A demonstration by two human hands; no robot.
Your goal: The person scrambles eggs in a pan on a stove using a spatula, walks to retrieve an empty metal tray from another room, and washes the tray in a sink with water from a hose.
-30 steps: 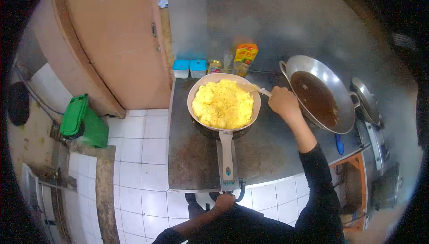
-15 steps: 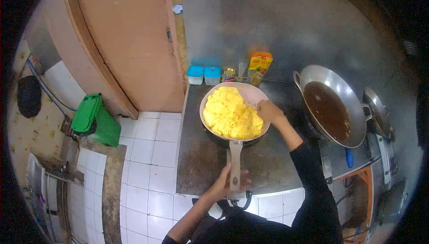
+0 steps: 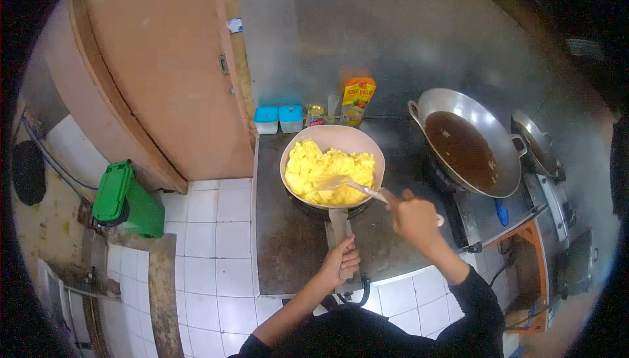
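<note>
Open counter [image 3: 401,158] btwn pan [image 3: 367,140] & wok [image 3: 488,122], R hand [image 3: 417,222] blocks near end, tubs [image 3: 266,122] & pouch [image 3: 358,94] behind pan

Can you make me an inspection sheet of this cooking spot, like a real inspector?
Surface: dark counter, brownish patches on it.
Job's things: pale pan holding lumpy yellow food; spatula reaching into the food.
Clutter: two blue-lidded tubs, small can and packet along the back; big wok of brown liquid to the right.
Hands: left hand around the pan's handle; right hand gripping the spatula.
Cables: black cable or hose bending at the front edge.
Surroundings: green bin, door and white floor tiles at picture left.
</note>
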